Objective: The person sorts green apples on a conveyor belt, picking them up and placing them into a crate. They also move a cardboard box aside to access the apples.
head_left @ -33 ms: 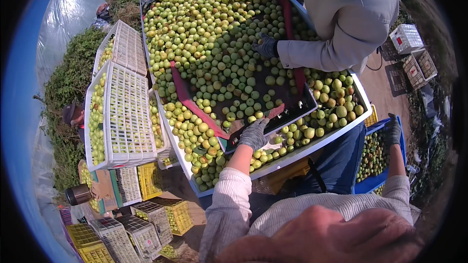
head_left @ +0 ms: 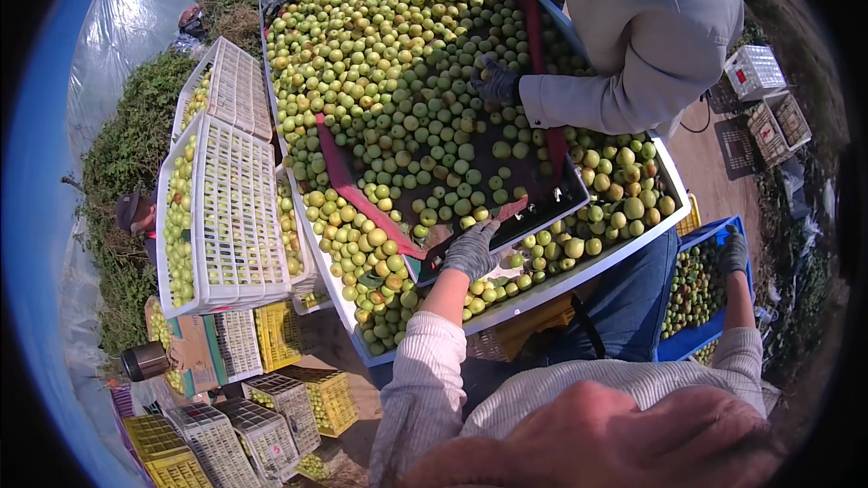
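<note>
My left hand (head_left: 472, 251), in a grey glove, lies at the near edge of a dark sorting board (head_left: 420, 183). Its fingers are stretched forward beside small round green fruit (head_left: 467, 221) and a torn pinkish flap (head_left: 512, 209); I see nothing held. Off to the right, my gloved right hand (head_left: 733, 253) is at the right rim of a blue crate (head_left: 693, 346), where greenish-brown fruit (head_left: 689, 289) lies inside. The right fingers look extended, with nothing visible in them. Red padded strips (head_left: 348, 185) border the board on both sides.
Across the board a person in a light jacket has a gloved hand (head_left: 495, 83) among the fruit. White crates (head_left: 240, 217) of fruit stand stacked at the left. Yellow (head_left: 332, 402) and grey crates lie below them. The white table rim (head_left: 542, 300) runs before my legs.
My right hand has shifted slightly down along the blue crate's rim. The other person's hands have moved a little. My left hand stays in place.
</note>
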`<act>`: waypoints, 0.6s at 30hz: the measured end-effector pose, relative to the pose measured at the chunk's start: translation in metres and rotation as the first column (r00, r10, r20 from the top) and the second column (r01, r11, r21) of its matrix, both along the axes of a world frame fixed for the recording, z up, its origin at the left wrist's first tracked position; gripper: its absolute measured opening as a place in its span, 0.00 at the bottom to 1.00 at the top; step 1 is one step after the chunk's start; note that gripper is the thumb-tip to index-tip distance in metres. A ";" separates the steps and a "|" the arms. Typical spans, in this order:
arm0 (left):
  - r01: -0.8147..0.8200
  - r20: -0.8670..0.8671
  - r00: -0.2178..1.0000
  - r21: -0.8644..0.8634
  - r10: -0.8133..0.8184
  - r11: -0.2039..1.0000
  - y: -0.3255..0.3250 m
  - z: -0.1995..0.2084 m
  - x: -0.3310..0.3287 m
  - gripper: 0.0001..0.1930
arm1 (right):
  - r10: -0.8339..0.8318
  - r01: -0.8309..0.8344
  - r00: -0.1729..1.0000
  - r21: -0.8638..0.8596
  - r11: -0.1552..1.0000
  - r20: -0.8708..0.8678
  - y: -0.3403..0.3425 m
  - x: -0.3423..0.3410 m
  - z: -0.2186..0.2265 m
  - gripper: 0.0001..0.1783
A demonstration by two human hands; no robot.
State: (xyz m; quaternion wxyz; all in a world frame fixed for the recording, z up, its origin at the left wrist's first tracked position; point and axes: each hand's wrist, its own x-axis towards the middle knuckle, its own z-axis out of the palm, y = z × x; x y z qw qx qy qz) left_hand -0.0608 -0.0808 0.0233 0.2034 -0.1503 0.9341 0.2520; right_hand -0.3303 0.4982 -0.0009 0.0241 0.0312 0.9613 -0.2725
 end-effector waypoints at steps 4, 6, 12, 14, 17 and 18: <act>0.016 -0.065 0.998 -0.013 -0.017 1.000 -0.001 0.000 0.001 0.39 | 0.287 -0.185 0.937 0.415 0.891 -0.199 -0.018 0.013 0.034 0.14; 0.020 -0.044 0.999 -0.005 -0.021 1.000 -0.001 -0.001 0.001 0.39 | 0.480 -0.479 0.823 0.083 0.874 -0.303 -0.090 0.020 0.054 0.11; 0.024 0.031 0.999 -0.051 -0.022 0.998 0.000 -0.003 0.000 0.37 | 0.929 -0.941 0.334 -0.114 0.319 -0.158 -0.354 0.071 0.079 0.31; 0.010 0.050 0.999 -0.057 -0.007 0.998 0.000 -0.001 -0.001 0.36 | 0.958 -0.956 0.285 0.067 0.284 0.010 -0.426 0.075 0.069 0.39; -0.020 0.049 0.999 -0.049 0.023 0.999 0.000 0.004 -0.002 0.36 | 0.919 -0.933 0.351 0.149 0.328 0.176 -0.493 0.069 0.047 0.44; -0.015 0.090 0.996 -0.025 0.017 1.000 -0.002 0.006 -0.003 0.37 | 0.919 -0.945 0.322 0.134 0.298 0.226 -0.504 0.073 0.039 0.45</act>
